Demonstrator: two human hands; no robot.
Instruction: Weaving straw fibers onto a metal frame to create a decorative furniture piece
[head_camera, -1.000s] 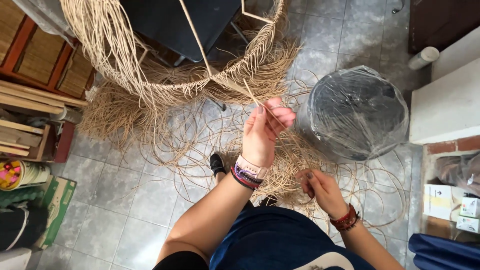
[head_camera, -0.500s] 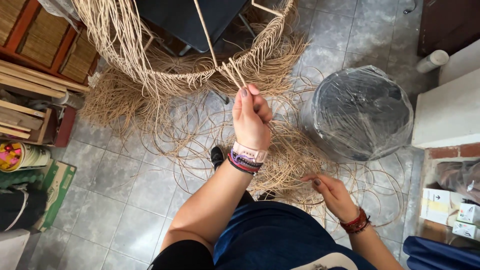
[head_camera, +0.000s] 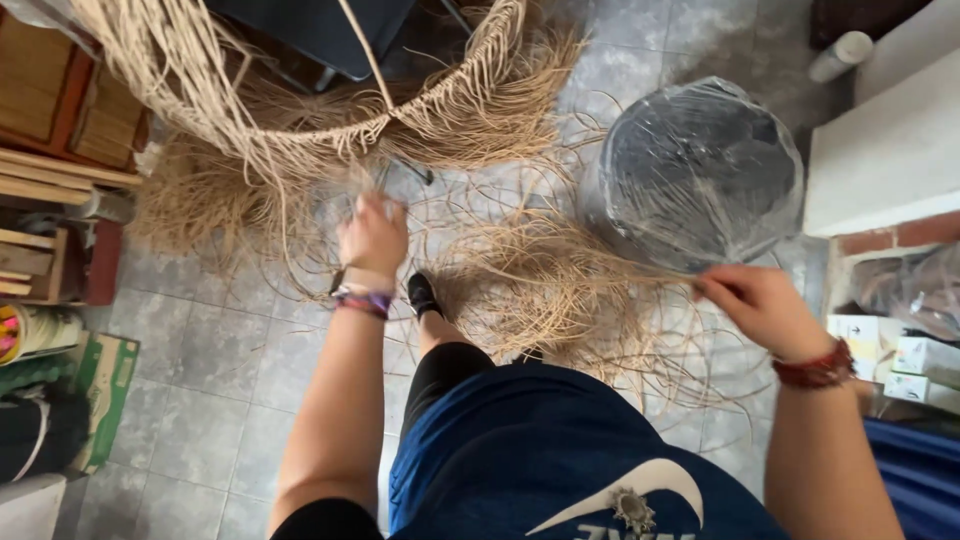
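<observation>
A large woven rattan frame (head_camera: 300, 120) with loose hanging fibres fills the upper left. My left hand (head_camera: 372, 238) reaches up under its rim, fingers closed around rattan strands there, blurred by motion. My right hand (head_camera: 762, 308) is out to the right, pinching a thin rattan strand (head_camera: 600, 268) that runs left across a pile of loose rattan (head_camera: 540, 290) on the tiled floor. Bracelets sit on both wrists. My foot in a black shoe (head_camera: 422, 294) rests by the pile.
A round black object wrapped in clear plastic (head_camera: 700, 165) stands at the right. White wall ledge (head_camera: 890, 150) and small boxes (head_camera: 900, 365) are further right. Wooden slats and frames (head_camera: 60, 170) line the left, with bags (head_camera: 40, 420) below.
My left hand has dropped from the upright strand to the frame's lower rim and moved left. My right hand has swung out to the right, drawing a strand taut.
</observation>
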